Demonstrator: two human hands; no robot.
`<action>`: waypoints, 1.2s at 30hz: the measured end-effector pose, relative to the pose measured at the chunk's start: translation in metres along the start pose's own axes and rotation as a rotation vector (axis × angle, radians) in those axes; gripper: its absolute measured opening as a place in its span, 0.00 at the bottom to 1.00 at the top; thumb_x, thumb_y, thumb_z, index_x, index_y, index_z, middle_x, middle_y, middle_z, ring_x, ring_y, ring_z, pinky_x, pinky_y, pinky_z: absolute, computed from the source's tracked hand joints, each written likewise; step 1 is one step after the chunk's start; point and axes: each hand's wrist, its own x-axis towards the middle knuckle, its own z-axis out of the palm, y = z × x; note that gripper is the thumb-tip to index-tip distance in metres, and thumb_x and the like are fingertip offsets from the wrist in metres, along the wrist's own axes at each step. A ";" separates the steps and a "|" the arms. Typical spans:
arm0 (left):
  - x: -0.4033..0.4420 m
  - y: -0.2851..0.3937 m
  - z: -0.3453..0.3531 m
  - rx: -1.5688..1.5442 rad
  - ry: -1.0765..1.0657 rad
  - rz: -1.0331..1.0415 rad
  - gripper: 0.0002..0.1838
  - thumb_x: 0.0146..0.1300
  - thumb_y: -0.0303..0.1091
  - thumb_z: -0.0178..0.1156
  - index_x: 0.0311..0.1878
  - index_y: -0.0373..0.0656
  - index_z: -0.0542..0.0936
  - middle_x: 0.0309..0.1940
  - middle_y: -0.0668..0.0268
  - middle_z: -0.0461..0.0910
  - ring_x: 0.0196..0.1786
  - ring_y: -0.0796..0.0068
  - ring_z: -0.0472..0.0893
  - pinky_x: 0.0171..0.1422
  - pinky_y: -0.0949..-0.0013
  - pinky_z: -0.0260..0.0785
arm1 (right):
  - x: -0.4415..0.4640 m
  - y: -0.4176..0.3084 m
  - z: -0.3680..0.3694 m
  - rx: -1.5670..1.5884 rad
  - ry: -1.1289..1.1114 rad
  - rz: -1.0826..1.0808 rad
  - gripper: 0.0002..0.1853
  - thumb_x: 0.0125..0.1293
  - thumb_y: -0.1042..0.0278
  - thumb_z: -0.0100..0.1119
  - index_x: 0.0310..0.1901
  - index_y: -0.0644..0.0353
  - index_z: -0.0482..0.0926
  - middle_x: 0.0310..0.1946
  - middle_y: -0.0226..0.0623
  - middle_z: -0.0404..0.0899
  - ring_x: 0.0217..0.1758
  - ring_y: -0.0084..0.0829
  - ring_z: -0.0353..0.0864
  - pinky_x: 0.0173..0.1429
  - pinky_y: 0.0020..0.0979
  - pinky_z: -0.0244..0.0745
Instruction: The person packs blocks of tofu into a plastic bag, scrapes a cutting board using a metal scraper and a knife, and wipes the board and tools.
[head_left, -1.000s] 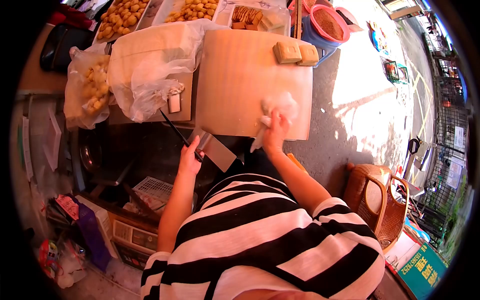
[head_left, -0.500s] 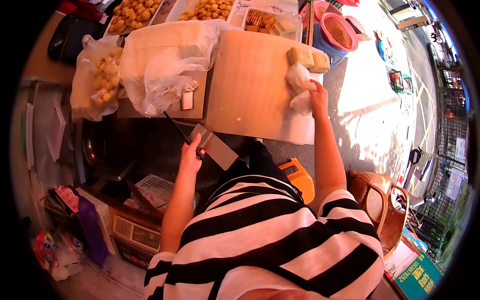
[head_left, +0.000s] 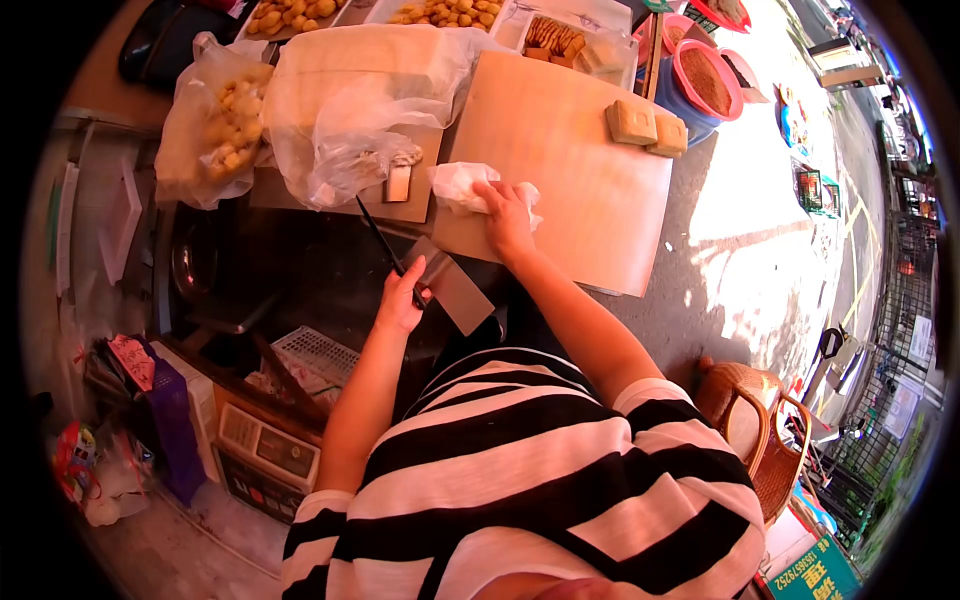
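Two bare hands of yours are working apart from each other. Your left hand is closing its fingers around a long, thin black tool; just to its right, a flat rectangular metal blade is showing, and I cannot tell whether both are one piece. Your right hand is clasping a crumpled white cloth, which is lying under its fingers on a smooth, light-brown board. Beyond this hand, to its right, two pale yellow square blocks are sitting side by side.
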 end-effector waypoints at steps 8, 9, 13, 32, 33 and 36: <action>0.005 -0.010 -0.031 -0.080 -0.094 0.018 0.15 0.62 0.37 0.59 0.51 0.46 0.74 0.42 0.72 0.78 0.33 0.86 0.74 0.25 0.81 0.60 | -0.048 0.036 -0.118 -0.059 0.197 0.432 0.28 0.52 0.85 0.44 0.58 0.58 0.69 0.51 0.49 0.66 0.54 0.47 0.67 0.60 0.37 0.63; 0.006 -0.014 -0.038 -0.090 -0.123 0.030 0.17 0.64 0.38 0.57 0.54 0.44 0.74 0.46 0.70 0.79 0.33 0.86 0.74 0.25 0.82 0.60 | -0.062 0.046 -0.121 -0.192 0.205 0.411 0.30 0.52 0.85 0.44 0.60 0.57 0.67 0.51 0.51 0.65 0.55 0.48 0.66 0.60 0.37 0.62; -0.010 -0.011 -0.048 -0.146 -0.096 0.022 0.18 0.64 0.39 0.57 0.54 0.42 0.74 0.48 0.68 0.79 0.33 0.85 0.74 0.25 0.82 0.59 | -0.085 0.013 -0.064 -0.500 -0.034 0.366 0.39 0.51 0.69 0.60 0.67 0.52 0.56 0.57 0.58 0.58 0.57 0.56 0.60 0.61 0.48 0.59; -0.062 -0.012 -0.075 -0.310 0.197 0.082 0.08 0.61 0.38 0.61 0.41 0.49 0.77 0.34 0.71 0.79 0.25 0.83 0.71 0.25 0.79 0.59 | 0.096 0.009 -0.036 0.775 0.237 0.453 0.30 0.48 0.79 0.46 0.59 0.57 0.66 0.51 0.45 0.69 0.50 0.35 0.70 0.55 0.31 0.66; -0.061 -0.014 -0.076 -0.326 0.234 0.092 0.07 0.60 0.38 0.62 0.38 0.49 0.78 0.31 0.72 0.79 0.24 0.83 0.70 0.24 0.78 0.59 | 0.101 0.067 -0.044 0.352 0.260 0.346 0.31 0.48 0.79 0.45 0.60 0.54 0.67 0.54 0.52 0.67 0.53 0.42 0.69 0.57 0.35 0.66; -0.058 -0.010 -0.071 -0.338 0.278 0.090 0.06 0.58 0.38 0.64 0.34 0.50 0.77 0.25 0.74 0.76 0.22 0.82 0.69 0.23 0.77 0.59 | 0.107 0.119 -0.054 -0.346 0.119 0.370 0.29 0.52 0.72 0.49 0.60 0.51 0.67 0.61 0.55 0.60 0.60 0.47 0.63 0.60 0.43 0.63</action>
